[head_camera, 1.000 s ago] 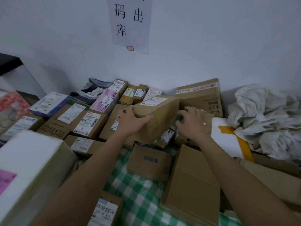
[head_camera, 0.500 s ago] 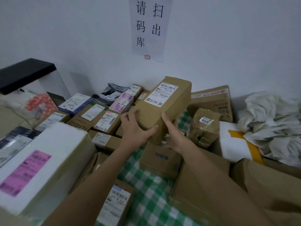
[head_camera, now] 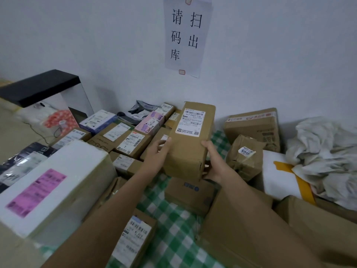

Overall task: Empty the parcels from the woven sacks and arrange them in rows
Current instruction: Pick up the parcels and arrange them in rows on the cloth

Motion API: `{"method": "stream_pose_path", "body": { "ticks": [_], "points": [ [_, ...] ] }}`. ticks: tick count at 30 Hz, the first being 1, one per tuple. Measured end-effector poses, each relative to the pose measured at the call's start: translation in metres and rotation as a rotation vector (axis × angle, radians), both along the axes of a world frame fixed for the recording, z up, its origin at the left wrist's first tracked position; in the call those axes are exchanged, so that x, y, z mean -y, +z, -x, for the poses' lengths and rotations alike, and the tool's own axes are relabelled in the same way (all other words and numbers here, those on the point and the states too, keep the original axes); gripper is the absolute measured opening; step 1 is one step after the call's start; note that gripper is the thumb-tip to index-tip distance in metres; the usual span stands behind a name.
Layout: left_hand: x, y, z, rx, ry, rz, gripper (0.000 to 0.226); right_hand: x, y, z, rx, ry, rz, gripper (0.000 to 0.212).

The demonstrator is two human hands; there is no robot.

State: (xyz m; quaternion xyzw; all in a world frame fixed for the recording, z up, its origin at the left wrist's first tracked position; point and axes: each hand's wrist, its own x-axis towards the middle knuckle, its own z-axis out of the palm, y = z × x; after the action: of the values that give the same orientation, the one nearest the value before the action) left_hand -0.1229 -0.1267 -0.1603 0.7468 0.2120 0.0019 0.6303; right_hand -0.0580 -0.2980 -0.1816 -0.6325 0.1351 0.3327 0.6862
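A long brown cardboard parcel (head_camera: pixel 190 144) with a white shipping label on top is held up between both hands, above the green checked cloth (head_camera: pixel 173 238). My left hand (head_camera: pixel 157 156) grips its left side. My right hand (head_camera: pixel 213 163) grips its right side and near lower corner. To the left, labelled parcels lie side by side in rows (head_camera: pixel 123 138) reaching back to the wall. A crumpled white woven sack (head_camera: pixel 324 151) lies at the right.
A big white foam box with a pink label (head_camera: pixel 52 186) stands at near left. A taped brown packet (head_camera: pixel 245 157) and a larger carton (head_camera: pixel 255 126) sit right of the held parcel. More brown boxes (head_camera: pixel 241 229) crowd the near right. A black-topped stand (head_camera: pixel 42 88) is far left.
The parcel has been lifted from the pile and turned so its length points away from me. My right hand moved from the packet at the right onto the parcel.
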Motion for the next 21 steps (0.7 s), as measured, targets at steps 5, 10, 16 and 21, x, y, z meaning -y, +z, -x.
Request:
{"method": "stream_pose_path", "body": {
  "ticks": [5, 10, 16, 21],
  "points": [
    [-0.004, -0.006, -0.031, -0.173, -0.103, 0.068, 0.064, 0.001, -0.007, -0.013, -0.087, -0.040, -0.019, 0.056],
    [0.007, -0.013, -0.082, -0.150, -0.191, 0.139, 0.054, 0.007, -0.010, -0.054, -0.118, -0.155, 0.070, 0.083],
    [0.037, -0.037, -0.132, -0.136, -0.226, 0.243, 0.052, 0.027, -0.018, -0.094, -0.102, -0.299, 0.094, 0.082],
    [0.035, -0.049, -0.152, -0.118, -0.269, 0.307, 0.050, 0.024, -0.031, -0.087, -0.024, -0.394, 0.078, 0.056]
  ]
}}
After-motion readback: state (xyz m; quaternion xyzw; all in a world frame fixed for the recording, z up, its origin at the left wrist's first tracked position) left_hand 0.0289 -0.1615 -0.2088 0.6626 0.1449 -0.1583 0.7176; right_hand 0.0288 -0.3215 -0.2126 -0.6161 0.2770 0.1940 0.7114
